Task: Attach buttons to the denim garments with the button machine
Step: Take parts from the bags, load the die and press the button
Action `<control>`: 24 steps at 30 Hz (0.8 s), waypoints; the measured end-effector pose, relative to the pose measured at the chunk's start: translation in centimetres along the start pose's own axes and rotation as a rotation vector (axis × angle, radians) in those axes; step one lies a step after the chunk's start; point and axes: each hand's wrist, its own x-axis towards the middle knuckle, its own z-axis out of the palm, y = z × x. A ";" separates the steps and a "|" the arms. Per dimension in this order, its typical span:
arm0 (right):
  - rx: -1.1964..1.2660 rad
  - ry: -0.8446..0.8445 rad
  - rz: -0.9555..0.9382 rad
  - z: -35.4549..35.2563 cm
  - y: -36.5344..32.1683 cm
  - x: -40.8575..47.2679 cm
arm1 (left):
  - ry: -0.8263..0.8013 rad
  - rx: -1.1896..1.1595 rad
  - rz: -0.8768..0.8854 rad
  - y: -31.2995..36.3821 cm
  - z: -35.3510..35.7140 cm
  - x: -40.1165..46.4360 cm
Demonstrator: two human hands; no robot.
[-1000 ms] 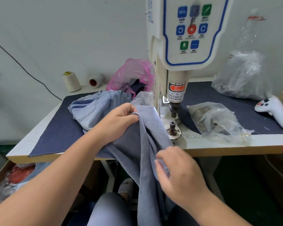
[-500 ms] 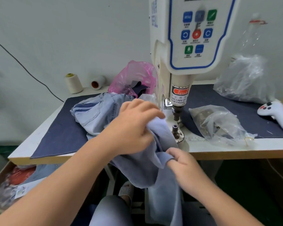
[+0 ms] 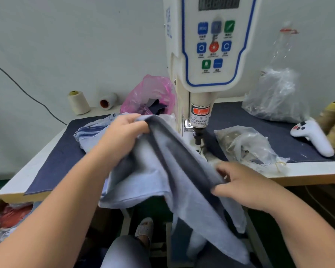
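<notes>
Denim (image 3: 159,182), light blue and soft, hangs in loose folds over the table's (image 3: 317,171) front edge, one dark fold running slantwise across it. The right hand (image 3: 246,187) pinches its lower fold just off that edge, fingers curled. The left hand (image 3: 122,136) grips the upper edge higher and farther back, above the table's dark mat (image 3: 52,161). Behind stands the machine (image 3: 211,55), its plunger (image 3: 198,135) just beyond the cloth
</notes>
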 end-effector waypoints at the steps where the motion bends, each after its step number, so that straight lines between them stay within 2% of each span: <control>1: -0.022 0.001 0.037 0.3 0.7 0.0 | 0.035 -0.002 -0.012 -0.2 -0.7 0.2; 3: 0.025 0.060 0.083 0.9 1.5 0.1 | 0.046 0.138 -0.076 -0.8 -1.5 0.7; 5: 0.106 0.154 0.045 1.0 1.7 0.0 | 0.011 0.527 -0.125 -1.0 -2.1 0.9; 7: 0.231 0.185 -0.026 0.9 1.5 0.0 | -0.058 0.874 -0.041 -0.5 -2.1 0.3; 8: 0.301 0.176 -0.066 0.8 1.3 0.1 | -0.117 0.926 0.060 -0.1 -1.7 -0.2; 12: 0.633 0.127 -0.206 0.5 -1.0 0.5 | -0.431 0.873 0.354 0.5 2.2 -2.3; 14: 0.679 0.106 -0.255 0.6 -2.0 0.8 | -0.448 0.938 0.465 -0.2 4.6 -3.0; 16: 0.614 0.095 -0.275 1.2 -2.4 0.9 | -0.400 0.951 0.508 -1.0 5.6 -3.2; 19: 0.499 0.064 -0.212 1.6 -2.3 0.5 | -0.402 0.949 0.406 -1.9 5.1 -2.9; 22: 0.305 -0.031 -0.109 1.6 -1.3 -0.1 | -0.214 0.624 0.199 -2.8 3.1 -2.6; 24: 0.246 0.008 -0.059 2.1 -0.9 -0.3 | -0.115 0.533 0.103 -3.4 1.9 -2.3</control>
